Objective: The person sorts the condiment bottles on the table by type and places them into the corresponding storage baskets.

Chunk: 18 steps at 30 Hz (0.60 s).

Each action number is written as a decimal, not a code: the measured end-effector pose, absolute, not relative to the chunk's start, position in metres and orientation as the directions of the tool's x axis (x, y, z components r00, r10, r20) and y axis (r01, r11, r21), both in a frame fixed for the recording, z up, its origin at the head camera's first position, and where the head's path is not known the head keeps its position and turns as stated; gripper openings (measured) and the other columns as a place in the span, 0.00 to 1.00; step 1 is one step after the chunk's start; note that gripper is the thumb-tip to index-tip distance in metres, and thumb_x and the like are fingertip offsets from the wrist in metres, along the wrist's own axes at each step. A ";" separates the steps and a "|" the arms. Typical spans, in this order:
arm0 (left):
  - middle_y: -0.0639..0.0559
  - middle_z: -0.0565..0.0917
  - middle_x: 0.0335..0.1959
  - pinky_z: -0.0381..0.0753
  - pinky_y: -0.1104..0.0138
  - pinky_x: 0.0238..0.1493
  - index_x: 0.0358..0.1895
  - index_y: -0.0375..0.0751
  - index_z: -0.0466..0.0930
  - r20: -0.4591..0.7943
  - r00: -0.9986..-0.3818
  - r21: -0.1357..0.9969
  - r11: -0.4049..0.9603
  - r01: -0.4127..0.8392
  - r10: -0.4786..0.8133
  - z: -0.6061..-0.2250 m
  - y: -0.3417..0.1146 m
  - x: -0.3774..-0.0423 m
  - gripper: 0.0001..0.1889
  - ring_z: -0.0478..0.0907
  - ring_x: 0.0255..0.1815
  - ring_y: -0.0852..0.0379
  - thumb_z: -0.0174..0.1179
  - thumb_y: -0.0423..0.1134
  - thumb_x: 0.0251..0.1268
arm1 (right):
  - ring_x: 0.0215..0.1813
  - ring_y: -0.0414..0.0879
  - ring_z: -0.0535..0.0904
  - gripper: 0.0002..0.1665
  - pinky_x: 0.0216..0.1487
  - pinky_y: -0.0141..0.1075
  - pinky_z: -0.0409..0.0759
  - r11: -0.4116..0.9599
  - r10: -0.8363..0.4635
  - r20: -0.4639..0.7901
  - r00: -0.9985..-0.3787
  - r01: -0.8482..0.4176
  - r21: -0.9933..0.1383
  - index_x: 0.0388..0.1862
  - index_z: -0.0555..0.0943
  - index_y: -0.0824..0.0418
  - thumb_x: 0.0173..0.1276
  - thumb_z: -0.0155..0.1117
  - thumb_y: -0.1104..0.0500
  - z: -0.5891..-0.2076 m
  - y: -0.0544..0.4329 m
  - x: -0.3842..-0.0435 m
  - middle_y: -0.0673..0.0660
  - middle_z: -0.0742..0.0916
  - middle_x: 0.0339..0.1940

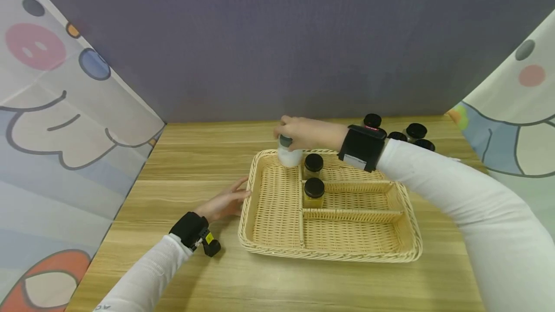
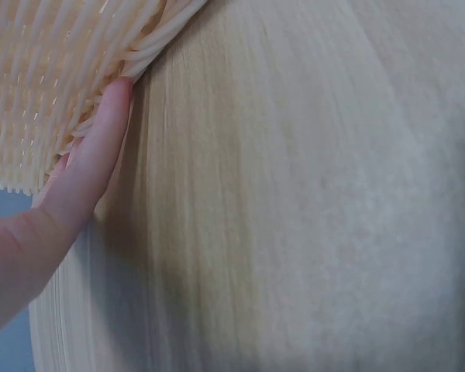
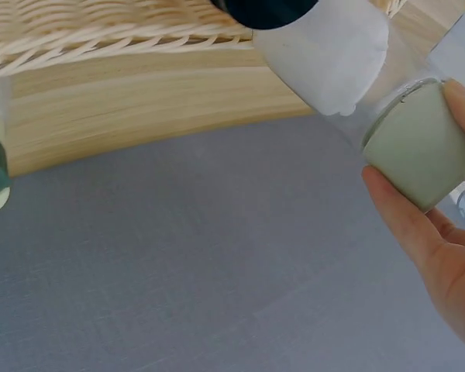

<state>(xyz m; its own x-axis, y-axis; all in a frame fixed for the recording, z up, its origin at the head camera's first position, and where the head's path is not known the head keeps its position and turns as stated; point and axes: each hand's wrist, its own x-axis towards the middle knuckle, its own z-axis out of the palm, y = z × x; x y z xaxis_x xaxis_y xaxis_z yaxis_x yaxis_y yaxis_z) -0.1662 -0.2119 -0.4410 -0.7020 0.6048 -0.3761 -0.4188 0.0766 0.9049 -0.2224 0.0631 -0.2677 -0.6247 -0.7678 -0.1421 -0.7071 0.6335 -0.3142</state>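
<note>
My right hand [image 1: 310,134] pinches the grey-green lid [image 3: 418,147] of a clear jar filled with white powder [image 1: 289,159]. The jar is tilted at the back of the left compartment of a wicker basket [image 1: 277,215]. My left hand [image 1: 223,204] rests against the basket's left outer side, its fingers fairly straight along the wicker in the left wrist view. Just right of the basket's long divider stand two black-lidded jars, one in the back compartment [image 1: 313,166] and one with yellow contents [image 1: 314,196] in the middle compartment.
Several more black-lidded jars [image 1: 416,131] stand at the table's back right, partly hidden behind the right forearm. A grey panel [image 1: 303,47] rises along the back edge of the wooden table [image 1: 204,153]. Printed cartoon cloths hang on both sides.
</note>
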 end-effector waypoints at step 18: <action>0.39 0.48 0.68 0.67 0.45 0.52 0.69 0.56 0.34 -0.372 -0.706 0.909 0.082 -0.409 0.603 -0.440 -0.211 -0.165 0.36 0.53 0.65 0.40 0.47 0.43 0.66 | 0.52 0.51 0.71 0.23 0.47 0.40 0.75 0.601 -0.794 -0.139 -0.591 -0.732 -0.322 0.53 0.72 0.58 0.57 0.63 0.62 -0.280 0.051 -0.209 0.60 0.73 0.50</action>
<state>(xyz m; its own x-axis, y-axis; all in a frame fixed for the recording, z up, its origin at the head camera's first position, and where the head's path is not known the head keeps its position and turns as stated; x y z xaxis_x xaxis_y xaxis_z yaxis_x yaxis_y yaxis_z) -0.1653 -0.2107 -0.4402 -0.7059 0.6028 -0.3719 -0.4088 0.0820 0.9089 -0.2089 0.0505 -0.2803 -0.5915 -0.7942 -0.1392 -0.7315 0.6012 -0.3217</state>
